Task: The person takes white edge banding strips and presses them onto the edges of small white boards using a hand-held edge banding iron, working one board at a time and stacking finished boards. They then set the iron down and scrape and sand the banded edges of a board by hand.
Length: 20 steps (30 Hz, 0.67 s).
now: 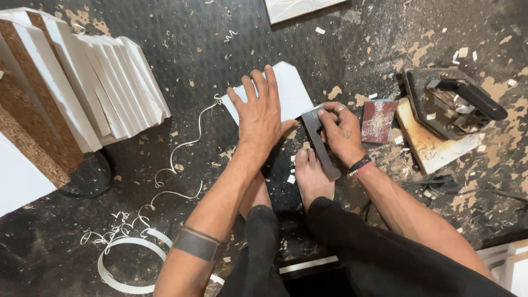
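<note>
Left hand (263,118) pressing flat, fingers spread, on white laminated panel (286,88) lying on floor. Right hand (340,132) pinching dark metal blade (319,140) against panel edge. Panel likely stiff, light, slippery-faced; holding best by flat face.

**Count of things on the workshop floor**

Two hands: the left hand (263,118) flat on one white board (278,93), the right hand (340,132) gripping one dark metal blade (319,144). Just right of that grip lies one sanding block (378,121), and further right one black tool (454,102) on one wooden offcut (426,147). Well left of the hands stands one stack of white panels (104,93). One bare foot (312,176) shows below the blade.
</note>
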Motion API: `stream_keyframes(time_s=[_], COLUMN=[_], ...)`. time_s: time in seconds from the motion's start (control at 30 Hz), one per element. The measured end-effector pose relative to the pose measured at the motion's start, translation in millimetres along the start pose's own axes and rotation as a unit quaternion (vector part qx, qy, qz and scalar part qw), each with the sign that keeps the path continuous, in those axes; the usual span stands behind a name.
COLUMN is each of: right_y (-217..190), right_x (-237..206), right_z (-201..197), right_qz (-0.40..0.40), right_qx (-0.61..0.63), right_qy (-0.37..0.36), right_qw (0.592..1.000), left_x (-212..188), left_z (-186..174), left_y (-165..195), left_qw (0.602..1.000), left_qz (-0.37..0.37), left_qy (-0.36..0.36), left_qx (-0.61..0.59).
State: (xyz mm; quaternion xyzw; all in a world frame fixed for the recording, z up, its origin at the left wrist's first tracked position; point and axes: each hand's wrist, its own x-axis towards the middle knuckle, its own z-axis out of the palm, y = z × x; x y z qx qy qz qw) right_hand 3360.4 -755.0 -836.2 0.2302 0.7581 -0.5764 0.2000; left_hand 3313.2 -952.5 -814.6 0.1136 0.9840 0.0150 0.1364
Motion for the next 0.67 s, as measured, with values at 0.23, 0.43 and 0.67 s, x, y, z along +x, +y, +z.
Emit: stream_keyframes(time_s=[0.23,0.43,0.67], right_y=[-3,-3,-11], right_x=[-5,-7,-1], right_z=[6,12,6], right_qz=[0.002,0.007,-0.005], right_qx=[0.032,0.041,-0.119], right_qy=[0.010,0.018,0.027], right_qw=[0.999,0.999,0.992], left_x=[0,0,-1], left_z=[-1,0,-2], left_y=[2,1,1], left_qw=[1.000,1.000,0.999], left_qz=[0.003,0.007,0.022], left_qy=[0.012,0.016,-0.002], left_qx=[0.016,0.012,0.026])
